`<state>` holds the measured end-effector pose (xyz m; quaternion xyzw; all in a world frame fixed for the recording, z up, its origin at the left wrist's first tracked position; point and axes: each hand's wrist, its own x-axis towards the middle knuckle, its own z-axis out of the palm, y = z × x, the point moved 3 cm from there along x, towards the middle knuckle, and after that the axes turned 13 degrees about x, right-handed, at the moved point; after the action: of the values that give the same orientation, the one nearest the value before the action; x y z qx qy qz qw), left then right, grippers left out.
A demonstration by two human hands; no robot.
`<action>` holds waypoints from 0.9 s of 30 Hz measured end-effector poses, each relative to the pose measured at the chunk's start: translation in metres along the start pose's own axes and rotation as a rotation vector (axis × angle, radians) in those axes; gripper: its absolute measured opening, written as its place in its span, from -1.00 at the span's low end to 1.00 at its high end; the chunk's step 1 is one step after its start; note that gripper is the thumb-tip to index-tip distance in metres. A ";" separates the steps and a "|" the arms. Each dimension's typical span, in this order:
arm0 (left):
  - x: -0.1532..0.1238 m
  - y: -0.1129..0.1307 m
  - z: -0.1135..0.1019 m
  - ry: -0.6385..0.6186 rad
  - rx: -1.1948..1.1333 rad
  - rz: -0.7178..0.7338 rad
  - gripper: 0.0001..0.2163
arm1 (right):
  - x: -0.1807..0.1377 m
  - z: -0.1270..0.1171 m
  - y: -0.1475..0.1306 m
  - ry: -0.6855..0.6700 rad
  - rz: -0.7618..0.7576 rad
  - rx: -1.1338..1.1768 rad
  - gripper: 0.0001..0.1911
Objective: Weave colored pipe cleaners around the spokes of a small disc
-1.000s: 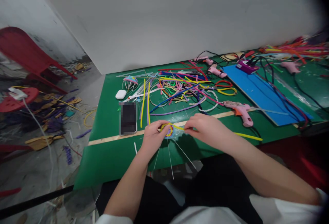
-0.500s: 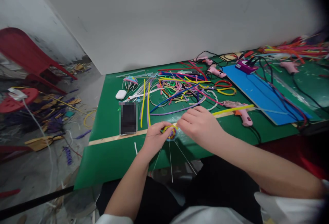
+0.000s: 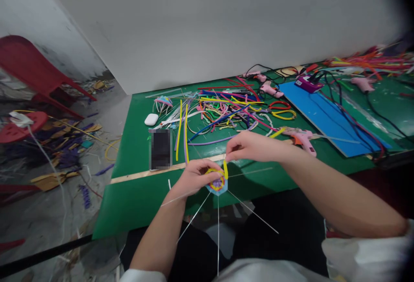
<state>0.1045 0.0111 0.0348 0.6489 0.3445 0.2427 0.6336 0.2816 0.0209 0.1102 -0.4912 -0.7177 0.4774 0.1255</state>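
Observation:
My left hand [image 3: 198, 176] pinches the upper left rim of a small round woven piece [image 3: 218, 185]. Rings of purple, red, yellow and pale blue make up the piece, and thin white spokes stick out around it. A yellow pipe cleaner [image 3: 225, 170] rises from its upper right edge. Its upper end is pinched in the fingertips of my right hand [image 3: 237, 146]. Beyond my right wrist, another yellow stretch [image 3: 277, 133] shows beside a pink glue gun [image 3: 304, 139]; whether it is the same strand I cannot tell.
Behind my hands lies a tangle of coloured pipe cleaners [image 3: 226, 111] with yellow-handled scissors [image 3: 284, 114]. A dark phone [image 3: 161, 149] and a white case [image 3: 151, 119] are on the left. A blue board [image 3: 330, 118] bears a purple power adapter [image 3: 308, 84] and black cords.
The woven piece has come lower and tilted, showing more of its face and spokes. My right hand has lifted slightly, with the yellow pipe cleaner now standing up from the rim.

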 end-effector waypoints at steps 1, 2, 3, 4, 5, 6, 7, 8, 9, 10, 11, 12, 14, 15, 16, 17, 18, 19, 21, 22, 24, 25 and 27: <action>0.000 -0.001 -0.002 0.047 -0.046 0.000 -0.82 | 0.002 0.003 0.004 0.036 -0.009 0.039 -0.73; 0.001 -0.001 -0.005 0.111 -0.077 0.008 -0.82 | 0.004 0.007 0.008 0.070 -0.016 0.086 -0.73; 0.001 -0.002 -0.009 0.185 -0.094 0.018 -0.82 | 0.005 0.011 0.013 0.109 -0.017 0.136 -0.74; 0.002 -0.002 -0.012 0.258 -0.101 0.026 -0.82 | 0.005 0.016 0.017 0.152 -0.009 0.181 -0.75; 0.002 -0.002 -0.015 0.322 -0.098 0.031 -0.82 | 0.005 0.020 0.022 0.196 0.004 0.216 -0.75; 0.003 -0.002 -0.017 0.371 -0.086 0.031 -0.82 | 0.005 0.024 0.026 0.245 0.014 0.236 -0.75; 0.003 -0.001 -0.018 0.400 -0.068 0.028 -0.82 | 0.004 0.028 0.028 0.292 0.012 0.243 -0.76; 0.004 -0.001 -0.019 0.419 -0.051 0.030 -0.82 | 0.002 0.031 0.029 0.343 -0.012 0.239 -0.77; 0.004 0.000 -0.019 0.432 -0.035 0.034 -0.82 | 0.000 0.035 0.029 0.393 -0.060 0.230 -0.79; 0.004 0.001 -0.019 0.446 -0.022 0.040 -0.83 | -0.002 0.038 0.027 0.434 -0.128 0.220 -0.80; 0.004 0.002 -0.020 0.461 -0.013 0.047 -0.83 | -0.003 0.042 0.024 0.458 -0.208 0.209 -0.77; 0.004 0.003 -0.020 0.474 -0.010 0.055 -0.83 | -0.005 0.045 0.020 0.465 -0.287 0.197 -0.70; 0.005 0.004 -0.020 0.494 -0.012 0.068 -0.83 | -0.007 0.053 0.013 0.453 -0.412 0.179 -0.57; 0.005 0.004 -0.020 0.499 -0.015 0.072 -0.83 | -0.008 0.056 0.011 0.451 -0.450 0.177 -0.55; 0.005 0.003 -0.020 0.506 -0.019 0.076 -0.83 | -0.008 0.058 0.009 0.465 -0.471 0.182 -0.55; 0.005 0.003 -0.020 0.514 -0.023 0.078 -0.83 | -0.007 0.060 0.009 0.493 -0.478 0.189 -0.57; 0.005 0.003 -0.020 0.525 -0.028 0.082 -0.83 | -0.007 0.062 0.009 0.530 -0.476 0.197 -0.60; 0.005 0.002 -0.019 0.537 -0.031 0.087 -0.83 | -0.006 0.064 0.009 0.572 -0.471 0.204 -0.63; 0.005 0.002 -0.019 0.561 -0.032 0.103 -0.83 | -0.005 0.066 0.009 0.653 -0.457 0.220 -0.68; 0.005 0.002 -0.019 0.574 -0.028 0.112 -0.83 | -0.005 0.068 0.010 0.685 -0.449 0.235 -0.70; 0.004 0.003 -0.018 0.600 -0.014 0.126 -0.83 | -0.004 0.070 0.010 0.725 -0.426 0.289 -0.73; 0.004 0.003 -0.018 0.616 -0.003 0.132 -0.84 | -0.003 0.071 0.010 0.738 -0.413 0.324 -0.75; 0.002 0.004 -0.017 0.649 0.025 0.140 -0.84 | -0.002 0.073 0.010 0.760 -0.383 0.398 -0.78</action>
<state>0.0939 0.0241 0.0403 0.5676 0.4858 0.4753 0.4647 0.2415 -0.0208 0.0652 -0.4562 -0.5933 0.3602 0.5570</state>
